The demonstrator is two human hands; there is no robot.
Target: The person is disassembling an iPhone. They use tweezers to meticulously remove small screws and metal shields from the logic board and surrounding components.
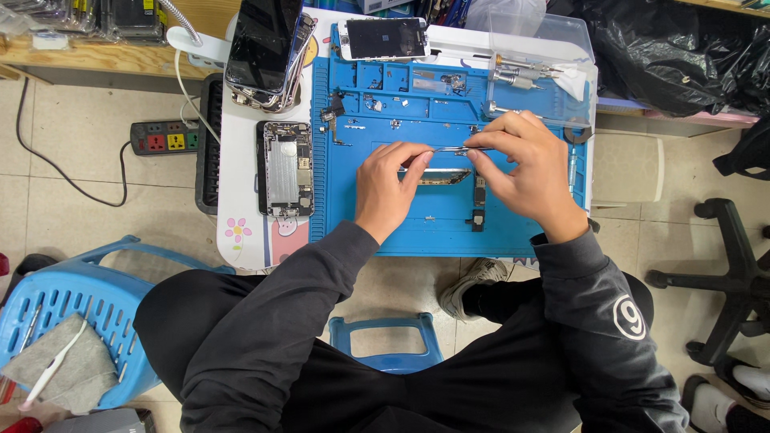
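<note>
View: looking down from the head at a small desk (241,160) with a blue repair mat (449,232); the person's dark-sleeved arms reach up from the bottom.

Left hand (387,188): thumb and forefinger pinched shut on the left end of thin metal tweezers (451,149).

Right hand (521,164): fingertips closed on the right end of the same tweezers, so both grips share one tool, held level just above the mat.

Phone frame (437,176): a slim open phone body lies on the mat directly under the grips, partly hidden by the left fingers; whether the tweezer tips touch it cannot be told.

Small parts (479,192): a dark strip-like piece lies just below the right grip, touching the mat; more tiny bits sit in the mat's trays well above the grips.

Left of the grips: a second opened phone (286,168) shows its bare insides; above it leans a stack of dark screens (265,48).

Above the grips: a white-faced screen (382,38) and a clear box (545,72) holding screwdrivers.

Handling, as a judgement: the tweezers look light, stiff and springy, with slick metal; pinching near the middle should give the steadiest control. The phone frame and its parts look thin and fragile, best held by the outer edges.

Floor: a blue stool (72,321) with a grey cloth, and a power strip (164,138).
</note>
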